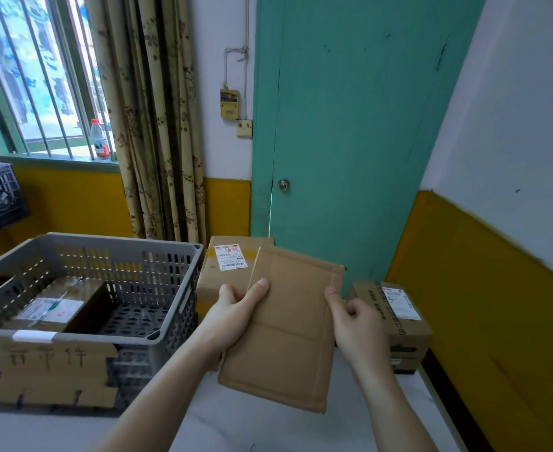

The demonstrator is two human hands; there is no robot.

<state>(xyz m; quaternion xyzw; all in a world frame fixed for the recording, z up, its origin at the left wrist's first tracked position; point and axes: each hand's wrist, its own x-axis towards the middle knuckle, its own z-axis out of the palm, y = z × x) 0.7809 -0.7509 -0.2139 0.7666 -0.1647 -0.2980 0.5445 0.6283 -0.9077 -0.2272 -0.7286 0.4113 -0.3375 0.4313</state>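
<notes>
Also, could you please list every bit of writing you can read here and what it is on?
Cardboard sign on the grey crate: three handwritten characters, the last reads "件"; the first two are unclear.
Label on the box behind: red print and barcode, too small.
Labels on the right box, the parcel in the crate and the bottle: blurred.
Padded envelope: nothing on the side shown.

L grip holds cardboard mailer, R grip pinching rt edge, gray crate nearby
</notes>
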